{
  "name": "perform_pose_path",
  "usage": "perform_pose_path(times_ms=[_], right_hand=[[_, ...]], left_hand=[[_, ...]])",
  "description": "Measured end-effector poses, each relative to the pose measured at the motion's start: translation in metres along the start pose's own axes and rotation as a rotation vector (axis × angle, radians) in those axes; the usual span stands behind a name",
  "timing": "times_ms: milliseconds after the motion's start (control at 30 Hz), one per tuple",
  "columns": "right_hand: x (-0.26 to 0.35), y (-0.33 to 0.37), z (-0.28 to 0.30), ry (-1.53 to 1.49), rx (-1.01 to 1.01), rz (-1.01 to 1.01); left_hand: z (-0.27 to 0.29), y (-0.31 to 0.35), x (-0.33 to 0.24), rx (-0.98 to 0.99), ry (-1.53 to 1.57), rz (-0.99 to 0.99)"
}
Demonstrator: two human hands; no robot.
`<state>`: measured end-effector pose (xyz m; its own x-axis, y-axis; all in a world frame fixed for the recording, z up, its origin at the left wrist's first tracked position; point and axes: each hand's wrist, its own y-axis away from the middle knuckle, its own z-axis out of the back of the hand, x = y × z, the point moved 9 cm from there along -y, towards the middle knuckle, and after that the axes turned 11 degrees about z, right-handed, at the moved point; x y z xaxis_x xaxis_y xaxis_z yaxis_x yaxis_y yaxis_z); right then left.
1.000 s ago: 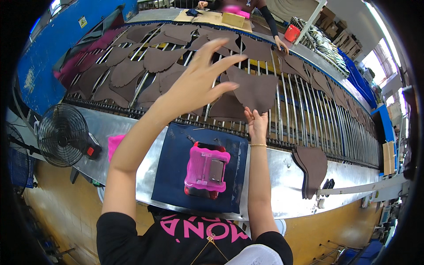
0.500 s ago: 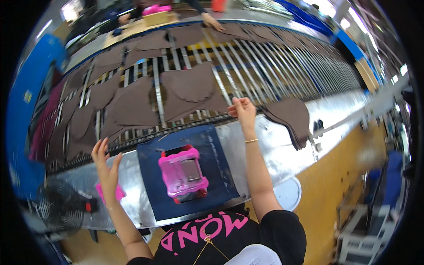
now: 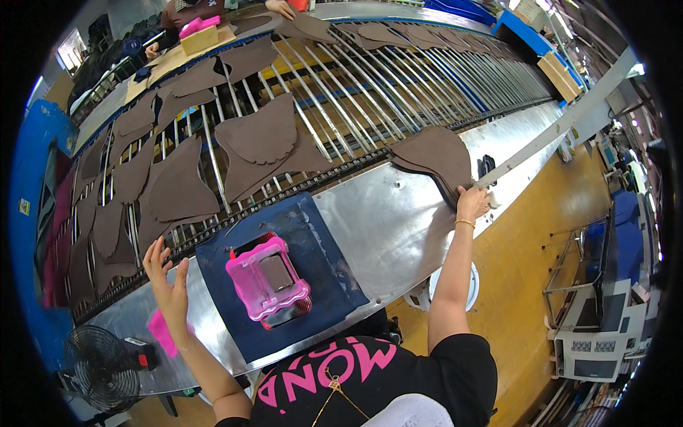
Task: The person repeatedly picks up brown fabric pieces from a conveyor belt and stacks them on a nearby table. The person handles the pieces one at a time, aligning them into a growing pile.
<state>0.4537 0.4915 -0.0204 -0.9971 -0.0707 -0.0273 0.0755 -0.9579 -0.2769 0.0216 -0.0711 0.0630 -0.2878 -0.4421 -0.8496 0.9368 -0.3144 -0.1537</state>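
My right hand is at the near corner of a stack of dark brown cut pieces, its fingers curled. Whether they grip the stack's edge is hidden. My left hand hovers over the metal table's left part, open and empty, fingers spread. Between the hands lies a dark blue sheet, bearing a pink plastic frame with wavy edges. A small grey-brown block sits inside that frame, and a red and black part shows beneath. Beside my left wrist is another pink thing, partly covered.
Beyond the metal table, a slatted roller conveyor carries many brown pieces. A slanting pale bar rises past the stack. A black fan stands at lower left, a white bucket below the table. Another person's hand touches pieces across the conveyor.
My right hand has moved right and nearer, from above the conveyor's edge to the stack's corner. My left hand stays open in about the same place. The view has shifted right.
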Motion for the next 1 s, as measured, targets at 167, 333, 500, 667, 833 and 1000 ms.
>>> perform_pose_path(times_ms=[167,333,500,667,833,1000], right_hand=[[-0.006,-0.014,-0.007,-0.251,0.068,-0.025],[-0.011,-0.030,-0.026,-0.283,0.194,0.070],[-0.005,-0.016,-0.001,-0.055,-0.097,0.088],[0.026,-0.014,0.020,-0.339,-0.140,0.272],[0.097,0.049,0.135,-0.868,-0.337,0.512],[0.187,0.121,0.186,-1.757,-0.015,0.730]], left_hand=[[0.006,0.006,0.002,0.006,-0.007,-0.001],[0.007,0.009,0.002,-0.003,0.000,0.016],[0.004,0.013,-0.002,-0.002,0.009,0.014],[0.000,0.014,-0.018,0.009,0.005,-0.030],[-0.011,0.014,-0.049,0.038,0.014,-0.152],[-0.028,0.011,-0.073,0.032,0.238,-0.151]])
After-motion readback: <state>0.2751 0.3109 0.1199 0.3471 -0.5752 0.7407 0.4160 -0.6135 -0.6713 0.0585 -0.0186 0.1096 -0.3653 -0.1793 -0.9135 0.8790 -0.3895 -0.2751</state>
